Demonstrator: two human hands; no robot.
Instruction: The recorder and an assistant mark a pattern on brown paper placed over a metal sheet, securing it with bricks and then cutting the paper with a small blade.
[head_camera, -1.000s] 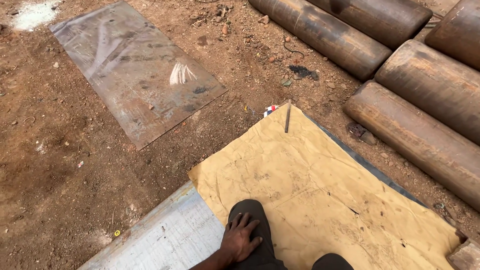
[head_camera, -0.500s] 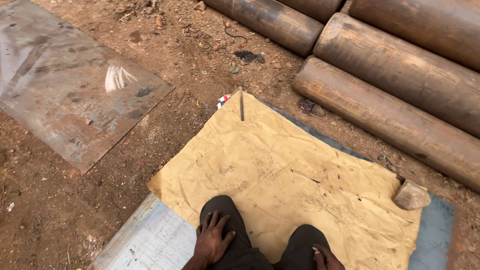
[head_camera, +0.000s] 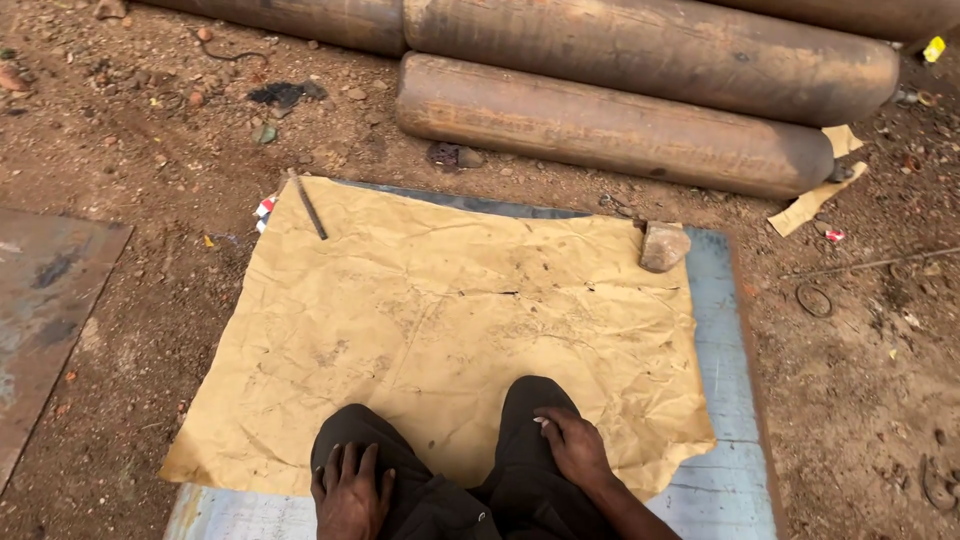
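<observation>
Since the earlier frames the view has swung right: the stone now lies fully in view, the loose steel plate has slid to the left edge, and both hands have come to rest on the knees.

Grip state: the left hand (head_camera: 350, 492) lies flat on the left knee (head_camera: 352, 432), fingers spread, holding nothing. The right hand (head_camera: 577, 450) rests on the right knee (head_camera: 532, 415), fingers loosely curled, also empty.

Work status, as judged: the brown paper sheet (head_camera: 440, 320) is laid flat, though creased, on the blue-grey steel plate (head_camera: 722, 400), directly ahead of the knees. It is weighted at two corners. No marking or cutting shows on it yet.

Count:
- Paper sheets: one.
- Weights: one stone (head_camera: 663, 245) at the far right corner; one thin metal rod (head_camera: 308, 204) across the far left corner.
- Steel plates: two, including the rusty plate (head_camera: 45, 310) at left.
- Rusted cylinders (head_camera: 610, 125): at least three, lying beyond the sheet.
- Paper scrap (head_camera: 815, 200): one, well apart at right.
</observation>
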